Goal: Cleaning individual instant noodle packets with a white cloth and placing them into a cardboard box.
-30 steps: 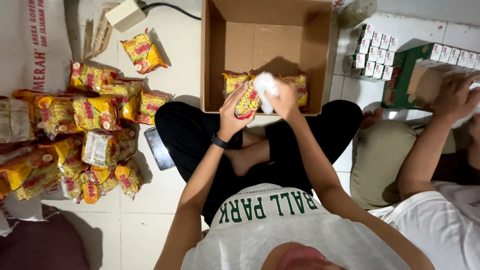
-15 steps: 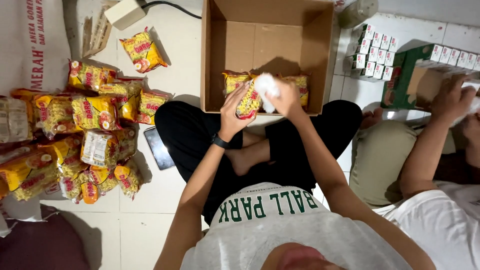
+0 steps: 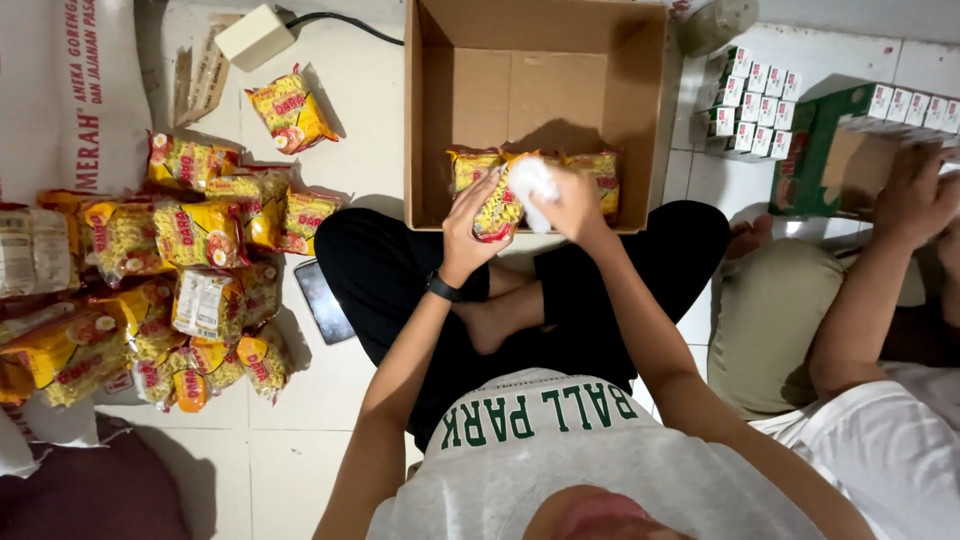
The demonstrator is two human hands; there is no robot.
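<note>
I sit cross-legged on a tiled floor in front of an open cardboard box [image 3: 535, 95]. My left hand [image 3: 470, 225] grips a yellow noodle packet [image 3: 497, 212] just over the box's near edge. My right hand [image 3: 570, 205] holds a white cloth [image 3: 532, 180] pressed against that packet. Two more yellow packets [image 3: 598, 172] lie inside the box along its near wall, partly hidden behind my hands.
A heap of yellow noodle packets [image 3: 160, 270] lies on the floor at left, one loose packet [image 3: 290, 110] apart from it. A dark phone [image 3: 322, 302] rests by my knee. At right another person's hand [image 3: 915, 195] is on a green carton [image 3: 850, 150] beside small white-green boxes [image 3: 755, 105].
Almost nothing has moved; both hands stay at the packet with the cloth on it. The other person's hand at right has shifted slightly on the green carton.
</note>
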